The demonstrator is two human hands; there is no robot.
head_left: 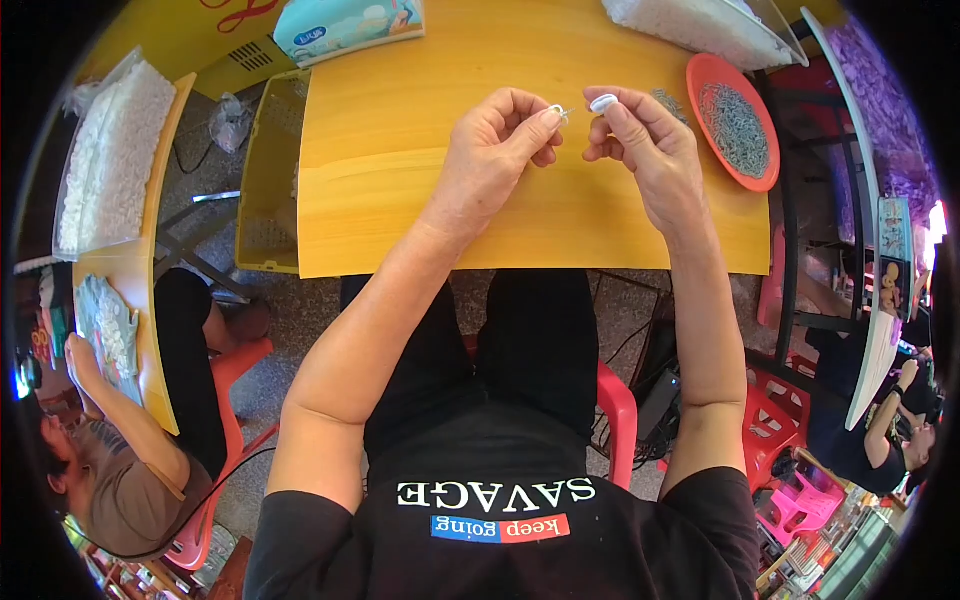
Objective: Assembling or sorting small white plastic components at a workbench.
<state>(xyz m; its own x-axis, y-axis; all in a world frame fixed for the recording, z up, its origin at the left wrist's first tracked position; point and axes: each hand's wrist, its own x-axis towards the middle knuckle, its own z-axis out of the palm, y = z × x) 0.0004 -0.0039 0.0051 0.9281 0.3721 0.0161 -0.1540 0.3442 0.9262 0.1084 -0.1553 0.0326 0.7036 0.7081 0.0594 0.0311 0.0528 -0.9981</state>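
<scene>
Both my hands are raised over the yellow table (390, 200), a short gap apart. The thumb and fingers of my left hand (497, 140) pinch a small white ring-shaped piece (557, 110) with thin metal bits beside it. My right hand (648, 145) is closed on a small round white plastic piece (603, 102), held between thumb and forefinger. Close to my right hand lies a small heap of metal pieces (668, 104). A red plate (752, 184) on the right carries many more small grey metal pieces (736, 128).
A tissue pack (350, 32) stands at the far left edge, and a clear box of white parts (700, 28) at the far right. A yellow crate (265, 180) is left of the table. People sit at side tables on both sides. A red chair armrest (618, 425) is beside me.
</scene>
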